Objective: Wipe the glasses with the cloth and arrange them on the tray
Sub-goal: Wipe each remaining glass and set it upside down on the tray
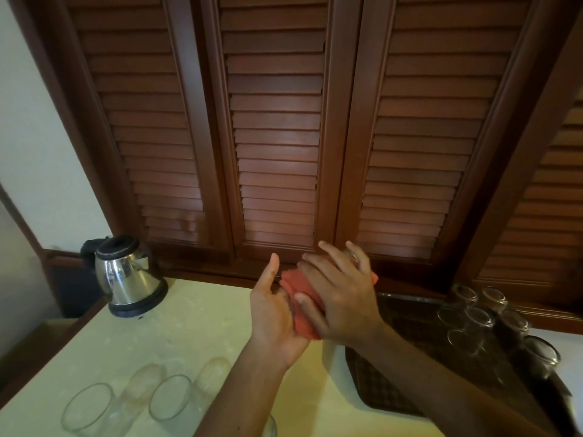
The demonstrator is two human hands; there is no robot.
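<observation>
While both hands are raised above the pale counter point(195, 326), the red cloth point(299, 298) is bunched between them. The left hand point(274, 313) cups the cloth from below, palm up and thumb raised. The right hand point(340, 298) lies over the top, its fingers spread and curved round the cloth and a glass point(352, 255), of which only a glint of rim shows past the fingertips. To the right, the dark woven tray point(391, 383) holds a cluster of glasses point(479, 320) standing close together. Two more glasses point(138, 395) stand side by side on the counter at the near left, well apart from the tray. A steel kettle point(129, 275) sits on its base at the far left, before brown slatted doors point(277, 137).
</observation>
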